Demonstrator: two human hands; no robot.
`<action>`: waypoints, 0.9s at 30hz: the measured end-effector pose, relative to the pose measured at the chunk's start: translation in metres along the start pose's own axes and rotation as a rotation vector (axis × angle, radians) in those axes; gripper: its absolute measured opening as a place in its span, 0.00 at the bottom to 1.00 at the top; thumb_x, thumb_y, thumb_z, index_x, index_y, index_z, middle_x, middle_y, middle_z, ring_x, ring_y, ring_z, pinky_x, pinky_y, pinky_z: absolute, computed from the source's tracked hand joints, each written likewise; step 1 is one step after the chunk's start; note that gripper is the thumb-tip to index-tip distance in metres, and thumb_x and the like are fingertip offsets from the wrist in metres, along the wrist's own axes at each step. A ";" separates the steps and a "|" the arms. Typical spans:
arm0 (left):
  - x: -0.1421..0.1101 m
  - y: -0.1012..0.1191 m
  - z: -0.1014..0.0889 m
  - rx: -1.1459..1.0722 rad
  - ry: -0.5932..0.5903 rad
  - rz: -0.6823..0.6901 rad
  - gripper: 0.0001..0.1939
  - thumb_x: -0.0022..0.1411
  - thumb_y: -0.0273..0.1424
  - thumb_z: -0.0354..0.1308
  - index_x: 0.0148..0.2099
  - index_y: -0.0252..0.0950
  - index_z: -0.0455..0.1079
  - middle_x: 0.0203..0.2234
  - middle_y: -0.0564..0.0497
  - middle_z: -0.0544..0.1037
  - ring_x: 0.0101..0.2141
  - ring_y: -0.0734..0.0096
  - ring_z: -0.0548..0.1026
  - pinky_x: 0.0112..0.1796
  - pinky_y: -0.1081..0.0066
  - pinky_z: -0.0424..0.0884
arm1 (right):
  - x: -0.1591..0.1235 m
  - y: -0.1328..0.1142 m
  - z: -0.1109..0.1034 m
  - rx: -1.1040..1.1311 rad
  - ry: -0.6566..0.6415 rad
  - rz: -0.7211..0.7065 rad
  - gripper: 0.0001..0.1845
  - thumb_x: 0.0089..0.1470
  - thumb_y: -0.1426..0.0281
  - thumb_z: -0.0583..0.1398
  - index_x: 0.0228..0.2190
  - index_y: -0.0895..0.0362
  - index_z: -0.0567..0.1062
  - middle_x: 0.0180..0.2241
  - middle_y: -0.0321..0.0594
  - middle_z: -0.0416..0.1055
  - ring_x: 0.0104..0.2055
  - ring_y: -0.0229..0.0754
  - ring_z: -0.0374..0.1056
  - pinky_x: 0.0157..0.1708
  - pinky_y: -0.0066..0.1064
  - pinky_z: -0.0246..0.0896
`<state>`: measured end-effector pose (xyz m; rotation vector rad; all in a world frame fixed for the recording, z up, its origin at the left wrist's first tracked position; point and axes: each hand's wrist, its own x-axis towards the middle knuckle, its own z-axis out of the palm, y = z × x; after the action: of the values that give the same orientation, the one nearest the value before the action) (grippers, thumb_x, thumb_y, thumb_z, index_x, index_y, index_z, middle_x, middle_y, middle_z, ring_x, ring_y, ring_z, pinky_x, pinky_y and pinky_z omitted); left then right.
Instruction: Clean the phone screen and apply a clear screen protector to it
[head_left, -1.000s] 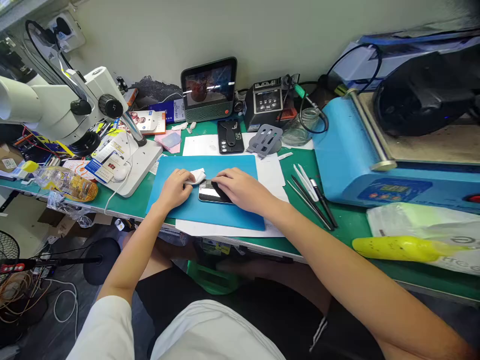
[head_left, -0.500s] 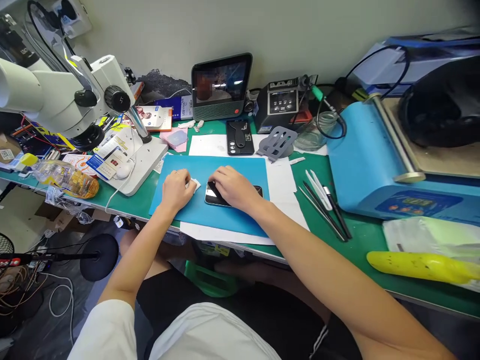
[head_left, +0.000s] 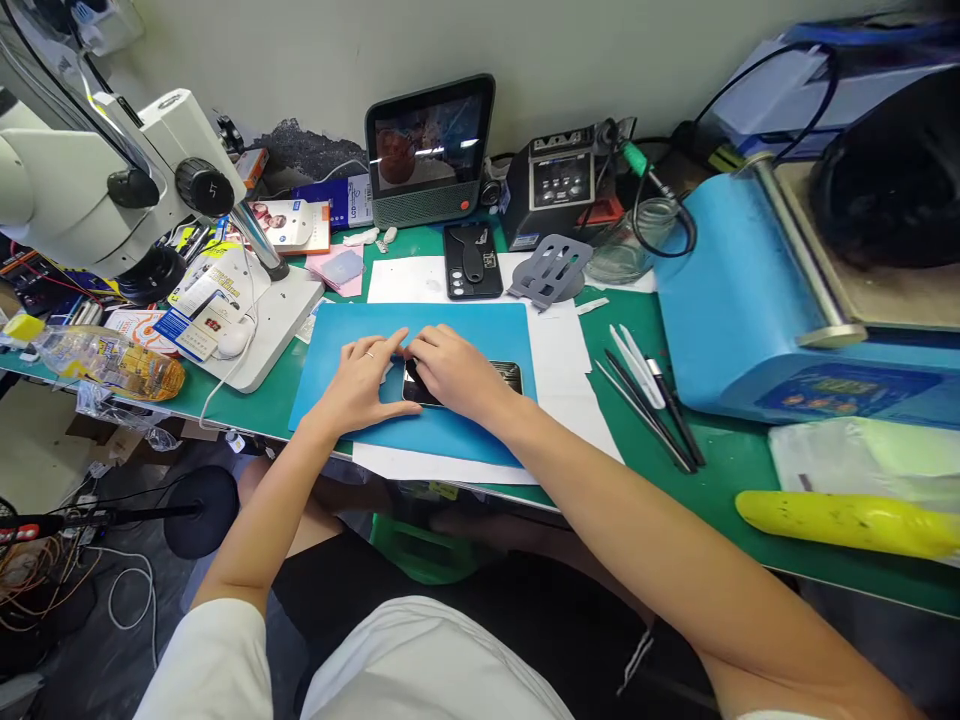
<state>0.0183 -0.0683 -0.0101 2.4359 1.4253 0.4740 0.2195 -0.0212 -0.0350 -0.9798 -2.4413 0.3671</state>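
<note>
Tweezers [head_left: 646,395] perhaps crowd mat's [head_left: 330,330] right.

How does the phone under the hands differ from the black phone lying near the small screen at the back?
The phone under the hands lies crosswise on the blue mat, mostly covered by the right hand and touched by the left hand. The black phone at the back lies lengthwise on white paper, untouched and fully visible. Both are dark, flat and lie on the bench.

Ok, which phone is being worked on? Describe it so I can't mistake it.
Find the blue mat at the green bench's front edge. The phone lies flat there under both hands, right hand covering most. Unlike the black phone behind the mat, its glossy face reflects light.
</note>
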 end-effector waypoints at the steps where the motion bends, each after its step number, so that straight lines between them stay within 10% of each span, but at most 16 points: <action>1: 0.000 0.000 0.001 0.003 -0.006 -0.007 0.57 0.59 0.50 0.72 0.78 0.44 0.44 0.62 0.40 0.73 0.63 0.43 0.65 0.62 0.50 0.57 | 0.000 0.000 0.001 -0.001 0.001 -0.001 0.16 0.63 0.81 0.52 0.42 0.58 0.77 0.43 0.50 0.75 0.45 0.53 0.64 0.47 0.42 0.63; 27: 0.003 0.001 0.008 -0.042 -0.013 -0.039 0.58 0.58 0.44 0.74 0.79 0.45 0.42 0.66 0.42 0.70 0.63 0.45 0.66 0.62 0.51 0.61 | 0.004 -0.014 0.003 -0.065 0.035 0.079 0.20 0.71 0.64 0.47 0.46 0.57 0.76 0.52 0.56 0.71 0.53 0.59 0.62 0.47 0.49 0.61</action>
<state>0.0234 -0.0665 -0.0163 2.3692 1.4404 0.4743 0.2077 -0.0284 -0.0307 -1.1032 -2.4018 0.2959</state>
